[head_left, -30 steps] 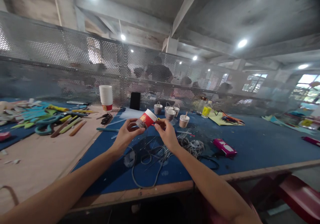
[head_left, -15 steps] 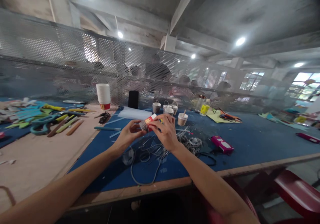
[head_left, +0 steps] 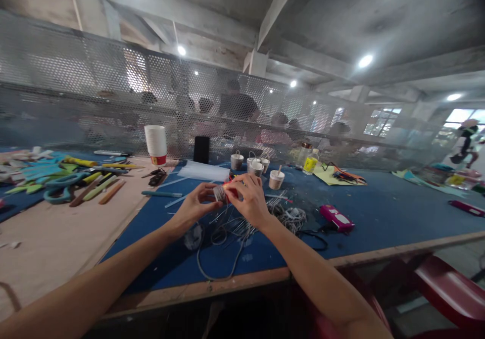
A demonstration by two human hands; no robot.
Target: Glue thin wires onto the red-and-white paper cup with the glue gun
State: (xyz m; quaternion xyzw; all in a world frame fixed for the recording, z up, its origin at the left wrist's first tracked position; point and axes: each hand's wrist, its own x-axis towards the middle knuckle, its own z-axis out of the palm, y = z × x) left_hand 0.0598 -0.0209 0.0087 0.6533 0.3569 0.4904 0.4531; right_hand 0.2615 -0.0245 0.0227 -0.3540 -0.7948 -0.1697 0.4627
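Both of my hands hold a small paper cup (head_left: 220, 193) above the blue table mat. Its near-left part is wrapped in grey cord, and a red part shows between my fingers. My left hand (head_left: 197, 205) grips the cord-wrapped end from the left. On the right, my right hand (head_left: 248, 197) has its fingers closed round the red part, hiding much of it. Below my hands lies a tangle of grey cord (head_left: 237, 228) with thin metallic sticks. Just beyond are several small cups (head_left: 237, 162) with cord handles.
A stack of white cups (head_left: 155, 142) and a black phone (head_left: 201, 150) stand at the back. Blue scissors (head_left: 62, 190), tools and gloves lie left. A yellow bottle (head_left: 310, 162) and magenta case (head_left: 336, 219) are right. People are behind the perforated screen (head_left: 162, 86).
The cup has turned in my hands, so its white rim and red print show less and its corded end more. A person has come into view at the far right.
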